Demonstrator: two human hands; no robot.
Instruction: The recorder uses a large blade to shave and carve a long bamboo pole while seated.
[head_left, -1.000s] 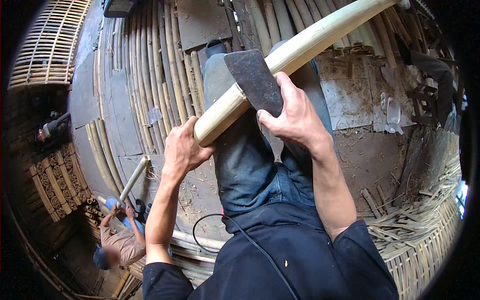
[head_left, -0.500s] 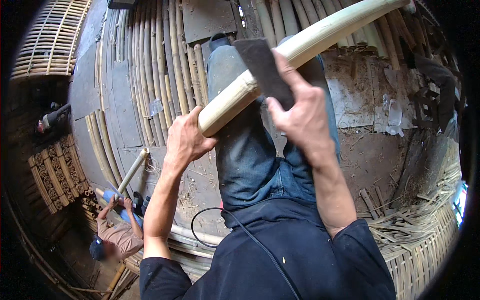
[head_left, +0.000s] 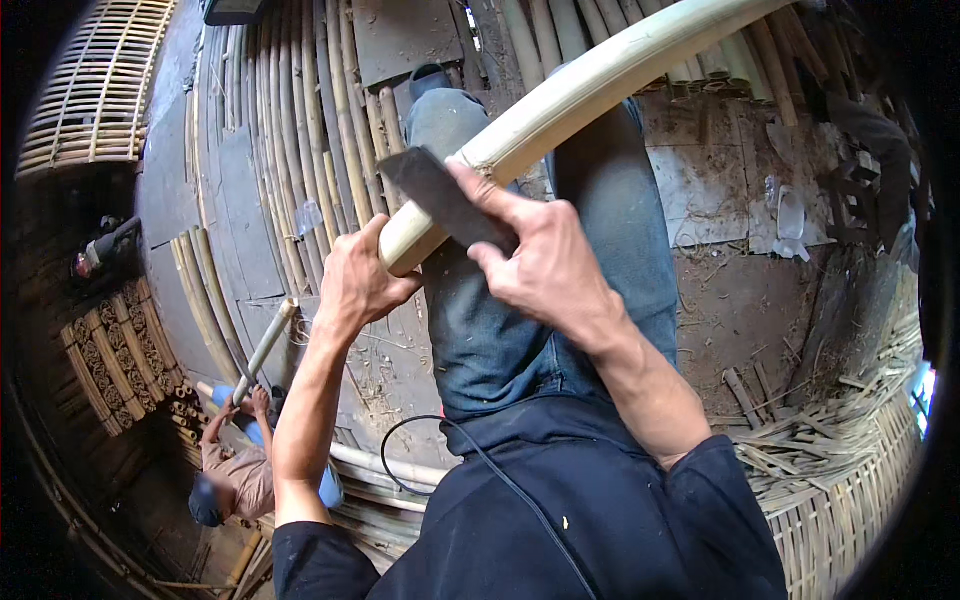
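Note:
A pale, peeled bamboo pole [head_left: 590, 98] lies slantwise over my thighs, from the upper right down to its near end by my left knee. My left hand [head_left: 352, 272] is closed round that near end. In my right hand [head_left: 535, 245] is a broad, dark, flat blade [head_left: 440, 195], gripped between thumb and fingers. It lies across the pole between a node and my left hand. Whether the blade has a handle is hidden by the hand.
Long bamboo poles [head_left: 300, 120] line the floor ahead. Woven bamboo [head_left: 845, 500] and loose strips lie at right. A plastic container [head_left: 790, 215] rests on the floor at right. A co-worker [head_left: 235, 470] at lower left holds another pole [head_left: 268, 345]. Bamboo bundles [head_left: 120, 350] are stacked beyond.
My right hand and the blade have moved left and toward me, along the pole past the node. The pole and my left hand have shifted slightly left. The co-worker's hands have moved a little.

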